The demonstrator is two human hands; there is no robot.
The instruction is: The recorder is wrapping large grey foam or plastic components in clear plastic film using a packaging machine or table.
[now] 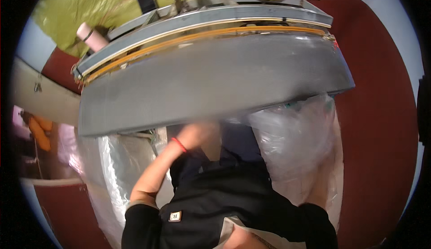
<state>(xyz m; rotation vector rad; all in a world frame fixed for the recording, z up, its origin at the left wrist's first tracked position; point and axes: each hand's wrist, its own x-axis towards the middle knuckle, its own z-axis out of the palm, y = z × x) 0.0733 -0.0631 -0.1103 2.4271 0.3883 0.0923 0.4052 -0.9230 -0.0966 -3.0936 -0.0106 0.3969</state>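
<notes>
My left hand point(200, 134), with a red string bracelet on its wrist, is at the near edge of a long grey work table point(215, 78), above my lap. Motion smears its fingers, and I cannot make out anything in them. On the right, my right forearm point(318, 188) reaches toward a heap of clear plastic bags point(296, 130) just below the table edge. The plastic and blur hide my right hand, so its grip does not show.
Along the table's far side runs a long grey metal bar point(202, 19) with an orange strip point(215, 32) before it. Behind are a pink roll point(92, 37), a black phone-like slab point(147, 1) and yellow-green plastic sheeting point(90, 6). More clear plastic point(112, 168) lies at my left.
</notes>
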